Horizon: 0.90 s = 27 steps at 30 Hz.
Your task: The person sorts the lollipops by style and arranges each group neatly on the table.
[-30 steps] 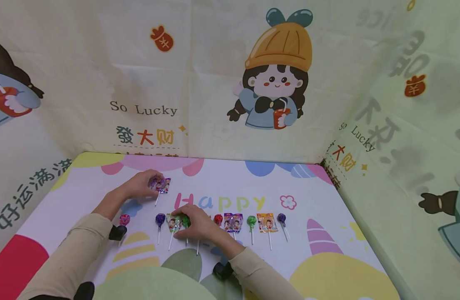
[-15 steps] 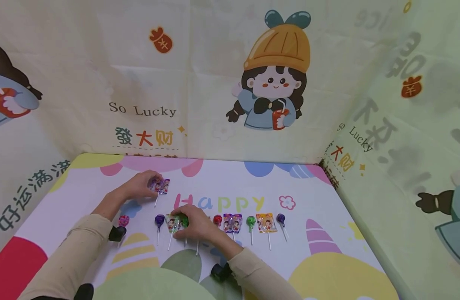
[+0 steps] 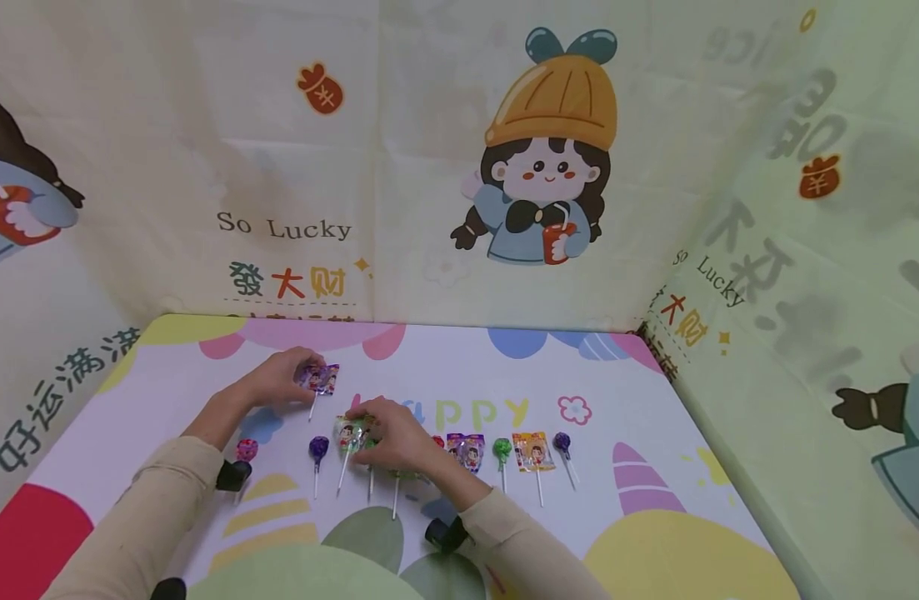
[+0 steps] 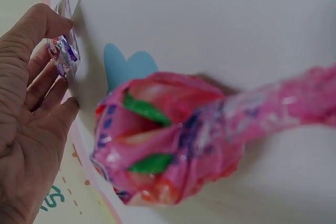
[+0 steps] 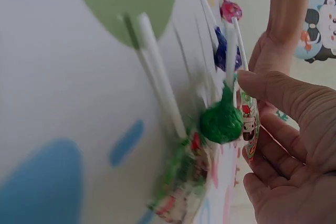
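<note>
Between thumb and fingers, my left hand (image 3: 282,379) pinches a purple-wrapped lollipop (image 3: 322,380) at the back left of the table; its white stick points toward me. A clear-and-green-wrapped lollipop (image 5: 249,121) is pinched in my right hand (image 3: 399,437), over the row. Right beside it in the right wrist view is a round green lollipop (image 5: 220,121), with another green-and-red wrapped lollipop (image 5: 181,182) below, blurred. My right hand hides part of the row in the head view. A pink lollipop (image 4: 163,140) lies close to the left wrist camera, under the left forearm.
A dark purple lollipop (image 3: 319,450) lies left of my right hand. To its right are a purple-wrapped twin-print lollipop (image 3: 466,450), a green one (image 3: 502,451), an orange-wrapped one (image 3: 533,452) and a dark blue one (image 3: 562,445). A printed cloth wall (image 3: 422,292) borders the table.
My right hand has risen slightly, away from me, and the green-wrapped lollipop has come up with it. The left hand stays in place with its purple lollipop. The head view has tilted slightly.
</note>
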Tool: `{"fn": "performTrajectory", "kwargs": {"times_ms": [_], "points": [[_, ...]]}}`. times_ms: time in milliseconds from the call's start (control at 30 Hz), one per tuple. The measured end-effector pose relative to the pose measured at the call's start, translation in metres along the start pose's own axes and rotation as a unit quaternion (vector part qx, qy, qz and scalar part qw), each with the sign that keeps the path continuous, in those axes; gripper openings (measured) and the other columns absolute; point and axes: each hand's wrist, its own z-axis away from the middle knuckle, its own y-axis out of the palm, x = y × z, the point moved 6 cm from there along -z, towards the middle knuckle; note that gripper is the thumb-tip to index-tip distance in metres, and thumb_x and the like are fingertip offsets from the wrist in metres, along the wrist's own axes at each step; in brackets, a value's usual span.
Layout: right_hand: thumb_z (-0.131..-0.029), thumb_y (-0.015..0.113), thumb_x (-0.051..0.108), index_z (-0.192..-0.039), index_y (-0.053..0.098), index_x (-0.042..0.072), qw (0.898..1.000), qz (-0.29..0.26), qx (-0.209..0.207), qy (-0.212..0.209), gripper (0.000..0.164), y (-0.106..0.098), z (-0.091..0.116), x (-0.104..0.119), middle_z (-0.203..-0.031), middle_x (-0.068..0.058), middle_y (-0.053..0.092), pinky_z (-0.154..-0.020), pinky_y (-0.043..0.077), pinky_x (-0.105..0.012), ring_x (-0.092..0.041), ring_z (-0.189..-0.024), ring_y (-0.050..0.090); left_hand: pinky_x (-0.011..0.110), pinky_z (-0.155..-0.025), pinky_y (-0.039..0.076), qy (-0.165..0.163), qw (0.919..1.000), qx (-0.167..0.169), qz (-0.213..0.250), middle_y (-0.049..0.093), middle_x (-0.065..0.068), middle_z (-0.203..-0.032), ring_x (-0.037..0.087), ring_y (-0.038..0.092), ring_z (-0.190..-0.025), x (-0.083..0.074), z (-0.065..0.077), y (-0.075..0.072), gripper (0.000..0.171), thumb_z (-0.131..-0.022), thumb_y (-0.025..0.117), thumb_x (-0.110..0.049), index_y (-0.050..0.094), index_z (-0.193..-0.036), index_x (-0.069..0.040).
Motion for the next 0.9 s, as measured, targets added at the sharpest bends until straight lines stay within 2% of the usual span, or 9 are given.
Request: {"fn": "performTrajectory", "kwargs": {"times_ms": [100,167,233,367,567,667,733,900], "points": [[-0.082,0.088,0.021,-0.132,0.065,0.015,1.0,-0.004,-0.003,0.004,0.055,-0.005,-0.005,-0.001,-0.127,0.001,0.064,-0.084,0.048,-0.02,-0.011,-0.1,0.059,0.063,-0.112,0.036,0.0,1.0,0.0,-0.005,0.053,0.028,-0.141,0.048,0.047,-0.132,0.0,0.001,-0.002,0.064,-0.082,0.085,-0.018,0.056,-0.135,0.002],[-0.082,0.088,0.021,-0.133,0.065,0.015,1.0,0.003,-0.007,0.001,0.056,-0.01,-0.009,-0.002,-0.127,0.001,0.065,-0.082,0.048,-0.02,-0.01,-0.093,0.058,0.062,-0.112,0.037,0.003,1.0,0.0,-0.007,0.054,0.027,-0.14,0.047,0.048,-0.131,-0.001,0.001,-0.002,0.064,-0.082,0.085,-0.018,0.056,-0.135,0.002],[-0.082,0.088,0.021,-0.134,0.065,0.015,1.0,0.009,-0.011,0.0,0.056,-0.014,-0.014,-0.002,-0.129,0.001,0.065,-0.088,0.049,-0.021,-0.01,-0.096,0.058,0.063,-0.112,0.037,0.01,0.9999,0.0,-0.008,0.054,0.028,-0.139,0.046,0.049,-0.13,-0.003,0.0,-0.003,0.064,-0.082,0.084,-0.019,0.056,-0.135,0.003],[-0.083,0.086,0.021,-0.135,0.065,0.015,1.0,0.008,-0.016,-0.003,0.056,-0.023,-0.021,-0.001,-0.133,0.0,0.065,-0.107,0.045,-0.028,-0.011,-0.115,0.059,0.062,-0.113,0.037,0.01,0.9999,0.002,-0.001,0.054,0.027,-0.139,0.046,0.049,-0.13,-0.004,-0.001,-0.002,0.063,-0.083,0.084,-0.019,0.056,-0.135,0.002],[-0.083,0.087,0.02,-0.134,0.065,0.013,1.0,0.002,-0.019,-0.012,0.056,-0.026,-0.032,-0.004,-0.132,-0.003,0.067,-0.107,0.044,-0.029,-0.017,-0.11,0.062,0.063,-0.113,0.036,0.006,0.9999,0.006,0.008,0.052,0.027,-0.139,0.046,0.048,-0.13,-0.002,0.002,-0.001,0.063,-0.084,0.084,-0.019,0.055,-0.136,0.002],[-0.082,0.088,0.022,-0.133,0.066,0.013,1.0,0.005,-0.014,-0.008,0.056,-0.024,-0.039,-0.007,-0.131,-0.002,0.067,-0.108,0.044,-0.028,-0.015,-0.116,0.061,0.063,-0.113,0.036,0.003,0.9999,0.007,0.009,0.052,0.026,-0.139,0.046,0.048,-0.129,-0.001,0.003,-0.001,0.063,-0.084,0.084,-0.019,0.055,-0.136,0.002],[-0.081,0.089,0.022,-0.132,0.066,0.014,1.0,0.005,-0.014,0.0,0.057,-0.024,-0.043,-0.008,-0.131,-0.001,0.068,-0.109,0.044,-0.028,-0.013,-0.123,0.058,0.062,-0.113,0.036,0.003,0.9999,0.007,0.01,0.052,0.025,-0.138,0.045,0.049,-0.129,-0.001,0.004,-0.001,0.062,-0.084,0.084,-0.018,0.056,-0.136,0.001],[-0.079,0.09,0.022,-0.133,0.066,0.014,0.999,0.001,-0.019,0.033,0.06,-0.025,-0.055,-0.013,-0.131,0.0,0.069,-0.108,0.045,-0.028,-0.014,-0.124,0.058,0.062,-0.113,0.036,0.01,0.9998,0.009,0.012,0.053,0.025,-0.136,0.045,0.049,-0.129,-0.003,0.004,-0.002,0.061,-0.083,0.084,-0.017,0.056,-0.134,0.002]]}}
